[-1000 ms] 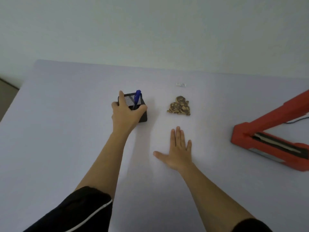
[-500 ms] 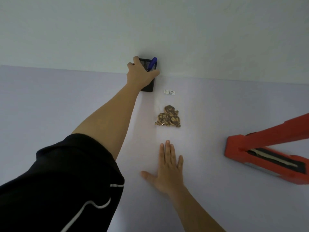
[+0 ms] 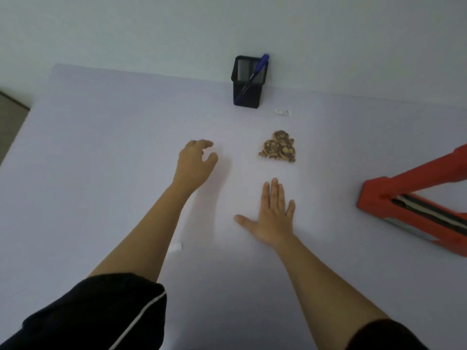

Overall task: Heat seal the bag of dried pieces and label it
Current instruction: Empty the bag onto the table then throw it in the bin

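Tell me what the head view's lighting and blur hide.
Head view: dim, flat light; the clear bag around the dried pieces nearly vanishes against the pale table; the left hand is slightly motion-blurred; the small label is unreadable.

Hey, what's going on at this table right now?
A person is at a table with both hands empty. The left hand hovers open; the right hand lies flat, palm down, near a clump of dried pieces. A black mesh pen holder with a blue pen stands by the wall, and a red heat sealer sits open, unused.
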Demonstrator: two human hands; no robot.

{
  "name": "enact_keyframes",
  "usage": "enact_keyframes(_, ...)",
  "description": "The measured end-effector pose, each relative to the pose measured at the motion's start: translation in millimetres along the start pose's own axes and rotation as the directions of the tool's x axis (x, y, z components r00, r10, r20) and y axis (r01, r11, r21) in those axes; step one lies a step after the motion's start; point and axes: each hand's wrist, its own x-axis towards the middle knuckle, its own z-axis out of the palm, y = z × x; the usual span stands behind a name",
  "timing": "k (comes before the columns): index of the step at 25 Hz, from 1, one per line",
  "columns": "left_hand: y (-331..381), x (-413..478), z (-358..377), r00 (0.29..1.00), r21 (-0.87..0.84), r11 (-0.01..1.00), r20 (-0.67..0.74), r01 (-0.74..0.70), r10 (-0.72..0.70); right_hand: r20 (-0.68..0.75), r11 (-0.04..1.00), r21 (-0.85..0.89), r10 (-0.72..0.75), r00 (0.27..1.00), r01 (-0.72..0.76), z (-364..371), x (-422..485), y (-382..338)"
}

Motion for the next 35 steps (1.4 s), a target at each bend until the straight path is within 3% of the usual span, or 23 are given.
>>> enact_keyframes(3, -61.6, -87.0, -15.8, 0.995, 0.072, 0.996, 0.084, 0.050, -0.056, 0.001, 0.999, -0.032, -0.002, 1.000, 0.002, 1.2, 0.4, 2.4)
enact_keyframes(8, -115.2, -169.2, -22.3, 0.966, 0.156, 0.959, 0.073, 0.236, -0.249, -0.025, 0.999, -0.052, -0.017, 1.000, 0.016, 5.3, -2.7, -1.4)
enact_keyframes(13, -116.8, -182.1, -5.8, 0.951, 0.100, 0.946, -0.051, 0.308, -0.304, -0.025, 0.998, -0.052, -0.030, 0.999, 0.028, 6.4, -2.6, -3.4)
enact_keyframes(20, -108.3, -189.6, 7.3, 0.836, -0.117, 0.856, -0.185, 0.503, -0.516, -0.050, 0.998, -0.046, -0.037, 0.998, 0.035, 11.4, 1.5, -0.5)
enact_keyframes(23, -106.6, -208.3, 5.0, 0.762, -0.345, 0.776, -0.210, 0.528, -0.612, -0.132, 0.994, -0.098, -0.069, 0.989, 0.056, 12.7, -6.3, -3.8)
enact_keyframes(26, -121.5, -243.6, -6.2, 0.667, -0.553, 0.653, -0.217, 0.517, -0.712, -0.241, 0.959, -0.196, -0.252, 0.937, 0.207, 29.2, -30.5, -39.4)
enact_keyframes(30, -170.0, -299.3, -37.4, 0.534, -0.797, 0.460, -0.210, 0.391, -0.819, -0.140, 0.885, -0.165, -0.459, 0.878, 0.436, 82.8, -92.7, -113.8)
enact_keyframes(35, -244.5, -401.7, -82.3, 0.400, -0.866, 0.390, -0.252, 0.314, -0.881, -0.012, 0.771, -0.120, -0.631, 0.775, 0.626, 190.2, -190.9, -204.9)
